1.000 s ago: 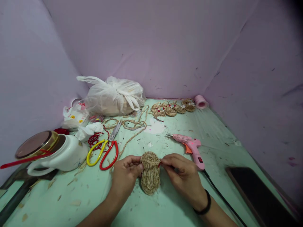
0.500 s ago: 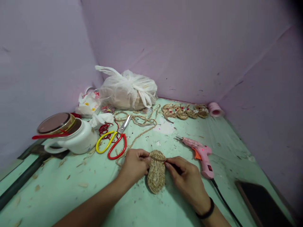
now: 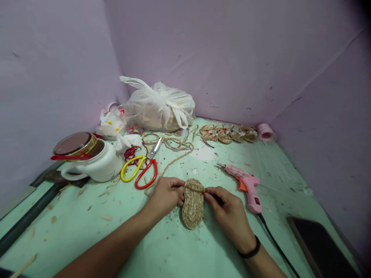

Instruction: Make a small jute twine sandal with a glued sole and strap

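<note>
A small slipper of coiled straw twine (image 3: pixel 193 210) stands out in front of me, its rounded end toward me and a twine strap across its far part. My left hand (image 3: pixel 168 193) pinches its left edge beside the strap. At the right edge, the thumb and forefinger of my right hand (image 3: pixel 227 212) close on the strap's end, where a tiny red bit shows. What that red bit is, I cannot make out. Right of my right hand lies a pink glue gun (image 3: pixel 246 183) with an orange trigger, its nozzle pointing up and left.
Scissors (image 3: pixel 146 164) with yellow and red handles lie beyond my left hand, by red yarn (image 3: pixel 131 154) and loose twine (image 3: pixel 174 162). A white mug (image 3: pixel 107 166) and hammer (image 3: pixel 31 210) are left. Finished twine slippers (image 3: pixel 228 134), a ribbon roll (image 3: pixel 266 132), a plastic bag (image 3: pixel 159 106) and a phone (image 3: pixel 321 247) surround.
The camera view has shifted slightly, so everything sits a little higher and mostly further right. Both hands keep their pinch on the slipper's two edges.
</note>
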Demonstrator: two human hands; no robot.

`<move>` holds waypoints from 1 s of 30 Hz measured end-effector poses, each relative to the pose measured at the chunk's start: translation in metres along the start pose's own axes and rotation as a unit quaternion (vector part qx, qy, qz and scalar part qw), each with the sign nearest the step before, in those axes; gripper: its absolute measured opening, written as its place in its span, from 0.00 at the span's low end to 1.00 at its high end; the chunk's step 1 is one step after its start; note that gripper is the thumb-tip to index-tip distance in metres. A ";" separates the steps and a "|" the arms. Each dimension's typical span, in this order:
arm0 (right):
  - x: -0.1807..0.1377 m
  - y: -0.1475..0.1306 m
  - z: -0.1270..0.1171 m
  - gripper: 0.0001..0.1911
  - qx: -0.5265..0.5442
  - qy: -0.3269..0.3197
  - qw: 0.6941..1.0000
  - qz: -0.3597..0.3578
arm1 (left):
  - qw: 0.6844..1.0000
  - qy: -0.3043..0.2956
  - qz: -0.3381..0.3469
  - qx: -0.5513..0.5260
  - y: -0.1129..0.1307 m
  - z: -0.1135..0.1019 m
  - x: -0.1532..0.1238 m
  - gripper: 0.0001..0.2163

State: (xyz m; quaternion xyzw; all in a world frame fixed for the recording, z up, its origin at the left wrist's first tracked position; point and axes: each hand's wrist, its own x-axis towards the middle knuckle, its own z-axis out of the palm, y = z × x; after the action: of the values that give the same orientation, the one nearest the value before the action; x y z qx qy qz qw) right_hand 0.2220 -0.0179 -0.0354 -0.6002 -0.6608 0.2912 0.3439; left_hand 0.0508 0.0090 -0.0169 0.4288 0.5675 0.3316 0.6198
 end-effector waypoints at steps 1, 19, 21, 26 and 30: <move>0.000 0.000 0.000 0.09 0.020 0.004 1.000 0.011 | 1.000 -0.002 0.000 -0.002 0.001 0.000 -0.001 0.06; -0.011 -0.024 0.006 0.12 0.262 0.003 0.955 0.138 | 0.973 0.001 0.038 0.230 0.019 -0.016 -0.018 0.12; -0.014 -0.026 0.007 0.11 0.237 0.015 0.965 0.112 | 0.932 0.106 0.193 0.289 0.023 -0.013 -0.025 0.12; -0.020 -0.032 0.004 0.10 0.192 0.025 0.980 0.048 | 0.805 0.094 0.448 0.378 0.017 0.013 -0.041 0.06; -0.021 -0.034 0.004 0.10 0.202 0.017 0.978 0.049 | 0.782 0.094 0.440 0.431 0.009 0.022 -0.036 0.08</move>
State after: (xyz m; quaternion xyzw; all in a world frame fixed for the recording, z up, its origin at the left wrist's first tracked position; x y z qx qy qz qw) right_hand 0.1992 -0.0424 -0.0127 -0.5545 -0.5525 0.4248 0.4547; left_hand 0.0681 -0.0228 0.0060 0.8210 0.4565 0.3279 0.1009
